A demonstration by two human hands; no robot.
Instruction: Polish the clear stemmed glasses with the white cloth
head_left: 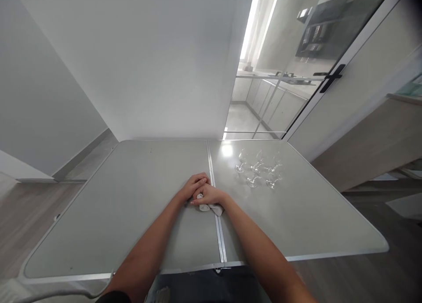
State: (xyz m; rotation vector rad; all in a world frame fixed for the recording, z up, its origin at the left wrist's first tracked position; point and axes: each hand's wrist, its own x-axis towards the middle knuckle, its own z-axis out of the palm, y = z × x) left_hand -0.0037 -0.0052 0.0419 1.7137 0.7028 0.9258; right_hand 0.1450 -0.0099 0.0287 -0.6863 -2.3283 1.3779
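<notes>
Both my hands meet at the middle of a grey folding table [125,206], right over its centre seam. My left hand [194,185] lies curled with fingers bent. My right hand [211,195] rests against it, fingers closed over a small white cloth [211,207] that sticks out beneath the palm. A cluster of several clear stemmed glasses [259,169] stands upright on the right half of the table, a short way beyond and to the right of my hands.
A white wall stands directly behind the table. A glass door with a black handle [331,77] opens onto a kitchen at the back right. A wooden counter [379,140] is at the right, wooden floor at the left.
</notes>
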